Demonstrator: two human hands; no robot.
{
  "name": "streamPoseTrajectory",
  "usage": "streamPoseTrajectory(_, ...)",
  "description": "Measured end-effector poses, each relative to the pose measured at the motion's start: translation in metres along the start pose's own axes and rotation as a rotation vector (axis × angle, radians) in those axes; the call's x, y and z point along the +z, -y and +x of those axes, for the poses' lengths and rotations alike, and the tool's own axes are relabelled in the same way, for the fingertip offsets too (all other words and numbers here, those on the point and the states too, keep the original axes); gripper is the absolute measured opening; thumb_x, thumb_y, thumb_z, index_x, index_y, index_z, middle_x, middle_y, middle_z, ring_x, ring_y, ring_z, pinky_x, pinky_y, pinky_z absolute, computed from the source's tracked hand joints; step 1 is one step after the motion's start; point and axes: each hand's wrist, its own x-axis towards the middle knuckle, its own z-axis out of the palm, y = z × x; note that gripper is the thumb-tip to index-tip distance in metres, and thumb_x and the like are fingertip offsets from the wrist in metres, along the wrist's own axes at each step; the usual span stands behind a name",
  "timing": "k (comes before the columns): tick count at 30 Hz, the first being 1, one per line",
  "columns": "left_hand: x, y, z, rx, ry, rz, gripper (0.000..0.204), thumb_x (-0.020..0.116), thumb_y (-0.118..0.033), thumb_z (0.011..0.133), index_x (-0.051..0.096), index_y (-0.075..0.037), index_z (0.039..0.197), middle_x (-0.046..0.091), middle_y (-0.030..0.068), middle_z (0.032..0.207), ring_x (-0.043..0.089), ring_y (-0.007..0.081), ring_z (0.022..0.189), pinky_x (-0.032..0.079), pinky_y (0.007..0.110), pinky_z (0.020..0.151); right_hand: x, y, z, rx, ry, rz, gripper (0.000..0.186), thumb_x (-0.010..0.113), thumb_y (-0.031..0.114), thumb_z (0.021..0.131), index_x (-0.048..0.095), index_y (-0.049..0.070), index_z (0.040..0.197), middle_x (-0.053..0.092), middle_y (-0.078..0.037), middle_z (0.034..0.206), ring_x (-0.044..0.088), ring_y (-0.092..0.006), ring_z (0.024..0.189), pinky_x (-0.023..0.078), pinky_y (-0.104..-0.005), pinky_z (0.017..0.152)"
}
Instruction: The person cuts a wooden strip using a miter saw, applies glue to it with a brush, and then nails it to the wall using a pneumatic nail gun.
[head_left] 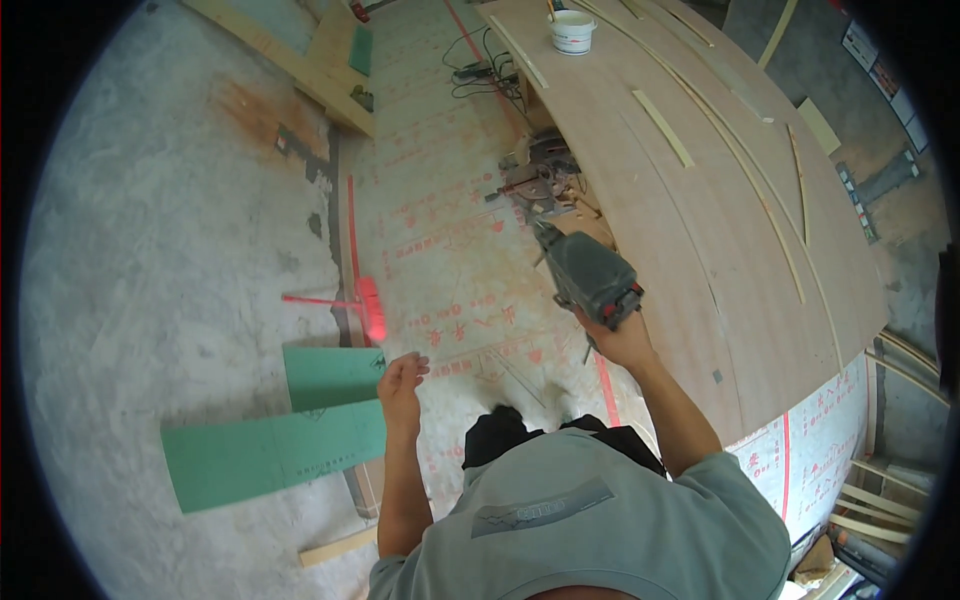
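My right hand [622, 338] grips a dark grey power tool [594, 276], which looks like a cordless drill. Its narrow front end points away from me, beside the left edge of the wooden worktable [700, 330]. Part of the grip is hidden under the tool's body. My left hand [403, 378] hangs in the air with fingers loosely bent and a little apart, holding nothing. It is nearest to the green boards [270, 455] on the left, without any visible grip on them.
Thin wood strips [664, 128] and a white bucket [572, 34] lie on the table. Tools and scraps [545, 180] crowd the floor by its left edge, near a tangled black cable [485, 72]. A pink brush [370, 308] lies left of the printed floor covering [450, 250].
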Motion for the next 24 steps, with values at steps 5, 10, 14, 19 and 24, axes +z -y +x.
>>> streamPoseTrajectory(5, 0.009, 0.006, 0.165, 0.022, 0.307, 0.154, 0.026, 0.063, -0.02, 0.098, 0.067, -0.002, 0.116, 0.072, 0.0053, 0.104, 0.064, 0.0119, 0.089, 0.048, 0.026, 0.079, 0.003, -0.026, 0.035, 0.231, -0.038, -0.12, 0.044, 0.075, 0.017, 0.083, 0.063, 0.001, 0.122, 0.068, -0.021, 0.118, 0.066, -0.0358, 0.11, 0.052, -0.0401, 0.093)
streamPoseTrajectory(10, 0.01, 0.003, 0.371, 0.346, 0.465, 0.392, 0.023, 0.064, -0.014, 0.096, 0.068, 0.0, 0.114, 0.071, 0.0052, 0.1, 0.062, 0.0117, 0.09, 0.048, 0.027, 0.082, 0.032, -0.046, 0.084, 0.543, -0.334, -0.363, 0.041, 0.08, 0.02, 0.08, 0.066, -0.006, 0.108, 0.072, -0.02, 0.094, 0.071, -0.0301, 0.088, 0.055, -0.0391, 0.077)
streamPoseTrajectory(14, 0.036, -0.062, 0.484, 0.355, 0.575, 0.413, 0.025, 0.064, -0.015, 0.095, 0.067, 0.003, 0.113, 0.072, 0.0098, 0.102, 0.065, 0.0154, 0.093, 0.05, 0.029, 0.086, 0.044, 0.041, 0.178, 0.701, -0.602, -0.262, 0.03, 0.08, 0.019, 0.08, 0.065, -0.004, 0.094, 0.062, -0.004, 0.076, 0.059, -0.0149, 0.073, 0.051, -0.0321, 0.068)
streamPoseTrajectory(19, 0.096, -0.132, 0.607, 0.46, 0.699, 0.433, 0.026, 0.064, -0.015, 0.095, 0.066, 0.002, 0.114, 0.072, 0.0112, 0.102, 0.066, 0.0172, 0.093, 0.051, 0.03, 0.084, 0.034, 0.071, 0.266, 0.296, -0.423, 0.281, 0.024, 0.078, 0.019, 0.08, 0.062, 0.003, 0.085, 0.057, -0.001, 0.063, 0.054, -0.0115, 0.058, 0.045, -0.0275, 0.057)
streamPoseTrajectory(24, 0.193, -0.154, 0.706, 0.565, 0.88, 0.514, 0.029, 0.066, -0.017, 0.093, 0.066, -0.001, 0.117, 0.071, 0.0143, 0.104, 0.068, 0.0224, 0.096, 0.051, 0.032, 0.084, 0.076, 0.014, 0.339, 0.607, -0.487, 0.414, 0.019, 0.073, 0.015, 0.08, 0.059, 0.003, 0.081, 0.058, -0.003, 0.063, 0.054, -0.012, 0.055, 0.044, -0.0272, 0.055)
